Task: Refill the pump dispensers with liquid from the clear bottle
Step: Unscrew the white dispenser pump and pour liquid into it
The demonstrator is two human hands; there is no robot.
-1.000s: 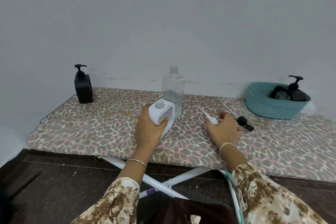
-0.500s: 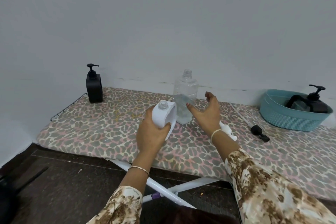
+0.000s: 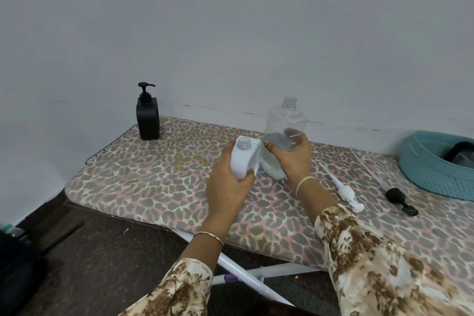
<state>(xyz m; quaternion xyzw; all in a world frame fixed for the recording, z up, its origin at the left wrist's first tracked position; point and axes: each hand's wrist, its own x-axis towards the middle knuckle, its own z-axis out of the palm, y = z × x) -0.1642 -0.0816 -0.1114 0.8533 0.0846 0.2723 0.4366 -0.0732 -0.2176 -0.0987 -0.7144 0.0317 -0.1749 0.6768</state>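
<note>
Two hands are seen in the head view, both closed on task items near the middle of the ironing board (image 3: 154,177).

The white dispenser (image 3: 245,159) has its pump removed and its neck open. It is gripped low on the body by the left hand (image 3: 225,182), with fingers and thumb curled round it. Whether its base rests on the cover cannot be told.

The clear bottle (image 3: 287,126) is uncapped and judged less than half full. It is clasped round its lower half by the right hand (image 3: 292,159), fingers wrapped tight, and stands upright just beside the dispenser on its far side.

A black dispenser (image 3: 147,120) with its pump fitted stands at the board's far left corner. A white pump (image 3: 346,192) and a black pump (image 3: 400,200) lie to the right, toward the near edge. A teal basket (image 3: 431,177) with a dark item inside sits at the right end.

A pour is judged to be next, and spillage is the main risk. Both necks are narrow and no funnel is seen, so a fast tilt or a misaligned mouth would send liquid down the dispenser's side and into the fabric cover. A wet grip could then slip, and a board on folding legs could rock if leaned on.
</note>
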